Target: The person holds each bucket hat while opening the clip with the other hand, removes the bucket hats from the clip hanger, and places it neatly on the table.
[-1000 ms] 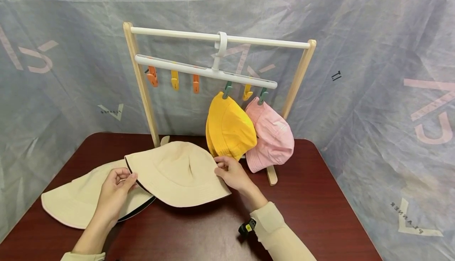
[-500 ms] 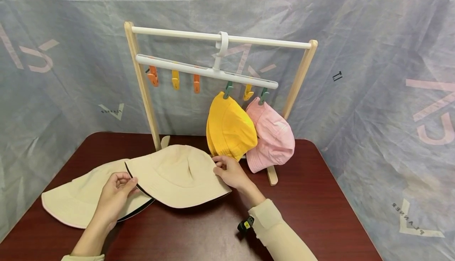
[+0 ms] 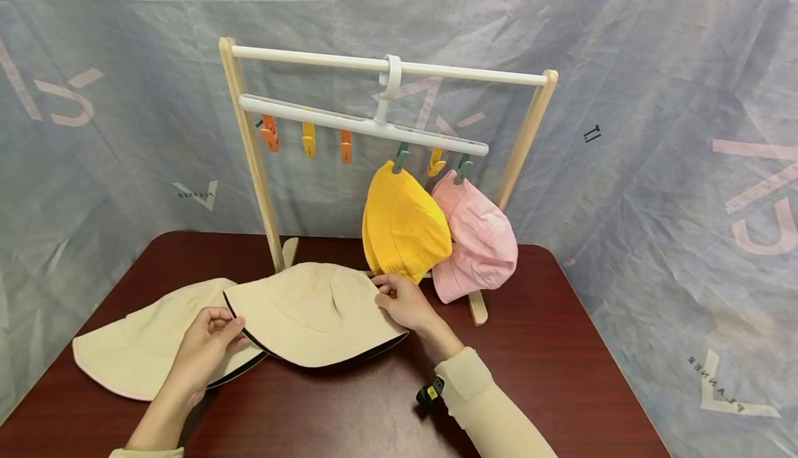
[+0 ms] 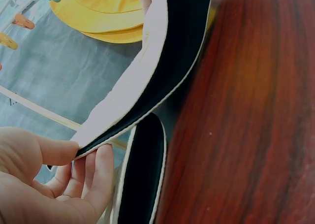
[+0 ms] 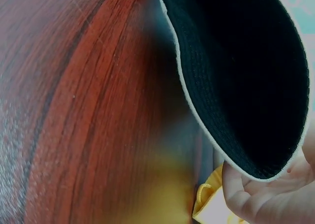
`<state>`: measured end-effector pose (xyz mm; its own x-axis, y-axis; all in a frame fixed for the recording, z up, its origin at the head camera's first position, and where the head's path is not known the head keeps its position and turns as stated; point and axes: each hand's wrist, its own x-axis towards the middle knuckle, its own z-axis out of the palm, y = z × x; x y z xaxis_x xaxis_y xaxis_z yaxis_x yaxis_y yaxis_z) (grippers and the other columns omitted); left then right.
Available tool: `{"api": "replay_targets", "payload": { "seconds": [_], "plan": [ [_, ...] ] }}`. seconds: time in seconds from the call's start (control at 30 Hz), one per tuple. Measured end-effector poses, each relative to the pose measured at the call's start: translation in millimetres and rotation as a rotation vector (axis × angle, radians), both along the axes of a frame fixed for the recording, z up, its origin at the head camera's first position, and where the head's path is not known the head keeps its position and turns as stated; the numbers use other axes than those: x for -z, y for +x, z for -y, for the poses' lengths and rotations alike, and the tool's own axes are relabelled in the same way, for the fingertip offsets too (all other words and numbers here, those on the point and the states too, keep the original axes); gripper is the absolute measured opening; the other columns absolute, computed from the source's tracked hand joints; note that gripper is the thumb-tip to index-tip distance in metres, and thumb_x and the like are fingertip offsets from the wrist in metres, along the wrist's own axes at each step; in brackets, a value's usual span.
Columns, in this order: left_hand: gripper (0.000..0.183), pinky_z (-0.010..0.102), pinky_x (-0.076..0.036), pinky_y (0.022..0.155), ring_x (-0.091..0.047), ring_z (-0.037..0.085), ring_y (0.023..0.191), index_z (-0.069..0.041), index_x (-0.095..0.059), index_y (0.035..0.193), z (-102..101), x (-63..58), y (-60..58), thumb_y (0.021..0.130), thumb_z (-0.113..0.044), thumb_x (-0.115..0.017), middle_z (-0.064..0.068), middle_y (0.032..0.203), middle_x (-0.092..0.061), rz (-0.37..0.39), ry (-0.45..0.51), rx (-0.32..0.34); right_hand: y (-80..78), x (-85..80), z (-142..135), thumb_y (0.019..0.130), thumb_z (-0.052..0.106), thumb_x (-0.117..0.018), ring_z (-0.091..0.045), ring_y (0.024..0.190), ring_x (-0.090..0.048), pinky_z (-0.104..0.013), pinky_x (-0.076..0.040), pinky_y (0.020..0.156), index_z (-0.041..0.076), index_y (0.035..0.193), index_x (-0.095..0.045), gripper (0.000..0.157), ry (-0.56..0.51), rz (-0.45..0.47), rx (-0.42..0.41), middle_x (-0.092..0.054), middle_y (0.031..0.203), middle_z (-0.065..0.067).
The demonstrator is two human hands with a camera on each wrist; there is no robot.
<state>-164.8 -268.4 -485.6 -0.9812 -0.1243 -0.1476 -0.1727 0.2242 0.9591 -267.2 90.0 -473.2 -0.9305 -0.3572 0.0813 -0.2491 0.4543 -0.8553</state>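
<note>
We pinch the left end of the upper cream hat (image 3: 314, 314) with the left hand (image 3: 206, 344) and its right end with the right hand (image 3: 406, 303); this two-ended hold seems to keep the brim (image 3: 305, 348) spread. The hat is on the near side of the rack (image 3: 312, 58), partly hiding a second cream hat (image 3: 149, 340) at left. In the right wrist view, the brim conceals some fingertips.

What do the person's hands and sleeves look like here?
The left hand and right hand are ungloved. The right sleeve is pale beige with a wide cuff; of the left sleeve, only a pale edge shows. A small black device with a yellow patch sits at the right cuff.
</note>
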Motion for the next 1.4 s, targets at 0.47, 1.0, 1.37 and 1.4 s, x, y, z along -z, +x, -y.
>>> {"api": "replay_targets", "payload": {
  "seconds": [0.47, 1.0, 1.37, 1.4],
  "plan": [
    [0.033, 0.024, -0.061, 0.087, -0.068, 0.011, 0.092, 0.003, -0.036, 0.130, 3, 6.0, -0.6, 0.112, -0.018, -0.055, 0.011, 0.113, -0.053, 0.037, 0.067, 0.004, 0.1, 4.8, 4, 0.098, 0.001, -0.066, -0.015, 0.088, -0.061, -0.032, -0.050, 0.086, 0.000, 0.130, -0.069, 0.032, 0.048, -0.046, 0.030, -0.069, 0.096, -0.006],
    [0.039, 0.023, -0.061, 0.086, -0.072, 0.011, 0.091, 0.007, -0.038, 0.134, 6, 14.5, -3.6, 0.111, -0.019, -0.058, 0.016, 0.117, -0.057, 0.054, 0.000, 0.018, 3.3, 5.1, 5, 0.097, -0.001, -0.066, -0.024, 0.092, -0.068, -0.040, -0.055, 0.086, -0.001, 0.133, -0.066, 0.036, 0.176, -0.141, 0.022, -0.073, 0.099, -0.011],
    [0.041, 0.021, -0.061, 0.082, -0.070, 0.012, 0.090, 0.006, -0.040, 0.134, 3, 15.7, -2.4, 0.111, -0.021, -0.059, 0.017, 0.116, -0.057, 0.057, -0.078, 0.006, 3.9, 6.3, 5, 0.097, -0.002, -0.065, -0.024, 0.090, -0.070, -0.038, -0.057, 0.080, -0.001, 0.135, -0.064, 0.038, 0.234, -0.139, 0.003, -0.074, 0.099, -0.012],
    [0.041, 0.021, -0.060, 0.082, -0.070, 0.012, 0.090, 0.006, -0.040, 0.133, 3, 15.2, -1.9, 0.111, -0.022, -0.059, 0.017, 0.116, -0.057, 0.056, -0.084, 0.005, 4.2, 6.4, 5, 0.098, -0.002, -0.065, -0.025, 0.090, -0.070, -0.038, -0.057, 0.079, -0.001, 0.136, -0.064, 0.038, 0.236, -0.134, 0.001, -0.074, 0.100, -0.012]
  ]
}}
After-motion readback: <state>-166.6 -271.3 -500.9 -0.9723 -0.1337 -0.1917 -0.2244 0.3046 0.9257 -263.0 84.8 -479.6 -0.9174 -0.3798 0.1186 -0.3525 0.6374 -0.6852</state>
